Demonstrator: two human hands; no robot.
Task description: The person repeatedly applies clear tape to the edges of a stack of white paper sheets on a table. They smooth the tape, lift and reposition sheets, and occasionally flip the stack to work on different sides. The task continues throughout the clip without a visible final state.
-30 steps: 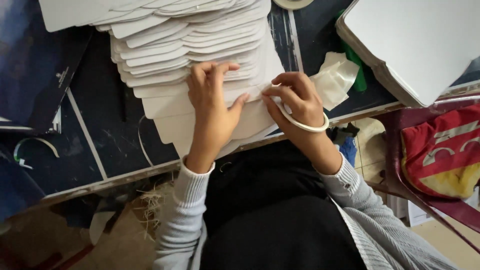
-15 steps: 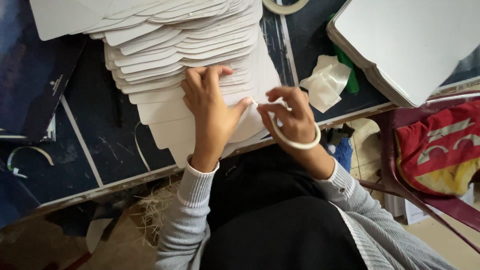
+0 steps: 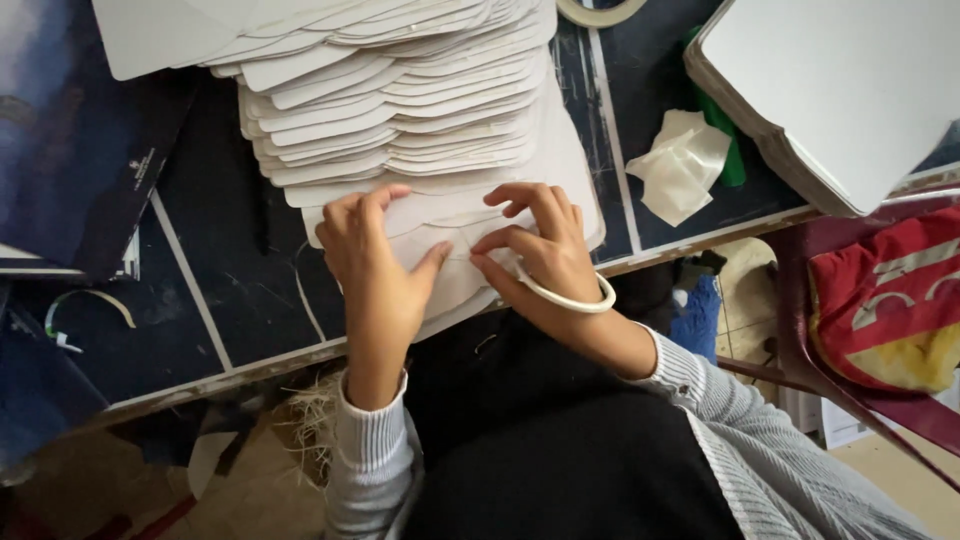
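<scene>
Pressing: the top white card sheet (image 3: 450,262) is being held flat at the table's near edge by both hands.
Left hand (image 3: 375,262): is being laid palm down on the sheet's left part, fingers spread and nothing pinched.
Right hand (image 3: 540,250): is being held curled over the sheet's right part, thumb and forefinger tips being pressed onto the card; whether a strip is being pinched cannot be told.
Tape ring (image 3: 565,297): a white roll is being worn around the right wrist.
Sheet axis: the long axis is being kept left to right, the curved edge being turned toward the person.
Stack (image 3: 400,110): white shaped cards are being fanned in overlapping layers just beyond the hands, edges being stepped toward the far side.
Dark sheet (image 3: 70,140): a glossy blue-black board is being kept at the far left.
Crumpled white paper (image 3: 680,165): is being left right of the stack, beside a green object (image 3: 730,150).
White boards (image 3: 840,90): a second pile is being tilted at the upper right.
Table (image 3: 210,300): a dark, scratched top with pale lines.
Red bag (image 3: 890,310): is being kept beside the table, far right.
</scene>
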